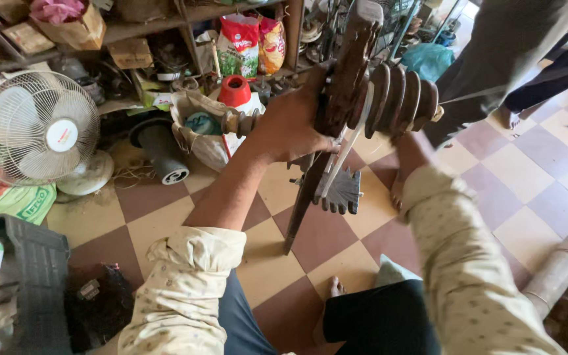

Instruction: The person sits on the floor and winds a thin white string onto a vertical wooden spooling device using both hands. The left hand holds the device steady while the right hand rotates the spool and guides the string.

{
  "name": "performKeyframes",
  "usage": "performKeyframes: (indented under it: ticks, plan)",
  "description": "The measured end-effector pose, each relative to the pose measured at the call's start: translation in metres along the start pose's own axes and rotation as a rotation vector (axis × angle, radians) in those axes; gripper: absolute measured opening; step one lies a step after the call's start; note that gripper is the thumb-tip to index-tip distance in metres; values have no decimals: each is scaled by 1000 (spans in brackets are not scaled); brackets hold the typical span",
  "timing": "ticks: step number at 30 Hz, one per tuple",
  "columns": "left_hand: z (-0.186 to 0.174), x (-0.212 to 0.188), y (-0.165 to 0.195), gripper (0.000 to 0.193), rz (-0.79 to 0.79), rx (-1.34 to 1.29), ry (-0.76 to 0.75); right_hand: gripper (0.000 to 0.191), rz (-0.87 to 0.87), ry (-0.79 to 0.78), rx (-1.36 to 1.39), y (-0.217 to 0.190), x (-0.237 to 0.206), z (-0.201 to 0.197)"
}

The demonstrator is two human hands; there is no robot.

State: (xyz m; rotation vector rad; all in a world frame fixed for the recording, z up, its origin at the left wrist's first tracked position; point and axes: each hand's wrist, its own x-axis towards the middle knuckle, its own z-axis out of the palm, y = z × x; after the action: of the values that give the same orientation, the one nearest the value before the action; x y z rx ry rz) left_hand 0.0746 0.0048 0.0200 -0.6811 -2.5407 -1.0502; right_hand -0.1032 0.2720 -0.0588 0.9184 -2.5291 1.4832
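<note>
While the left hand (292, 125) closes around the dark brown upright metal frame (336, 112) above the checkered tile floor (534, 177), the right hand is hidden behind the same frame, so I cannot tell if it is open or closed. On the frame sits a brown ribbed insulator stack (402, 98). Behind it stand a white bag with a red cone (235, 90), a white table fan (34, 128) and crowded wooden shelves (133, 29). Another person's leg (494, 59) stands near on the right side.

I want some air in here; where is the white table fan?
In the head view, the white table fan stands on the floor at far left, before the cluttered shelves.
</note>
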Motion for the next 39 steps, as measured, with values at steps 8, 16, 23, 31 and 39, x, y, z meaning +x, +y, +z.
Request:
performKeyframes:
  ticks: [8, 16, 23, 31, 39]
  plan:
    - [-2, 13, -26, 113, 108, -6, 133, 24, 250, -339, 403, 11, -154, 151]
    - [-1, 18, -33, 109, 193, 55, 175, 24, -663, -146, -850, -194, -122, -60]
    - [1, 1, -11, 114, -14, 21, 13, 24, -6, 33, -8, -25, 12, 0]
    - [6, 13, -41, 123, 137, 30, 161, 24, 327, -309, 548, 86, -154, 163]
    - [4, 26, -58, 120, 115, 27, 213, 25, -344, -539, -450, -138, -191, 49]
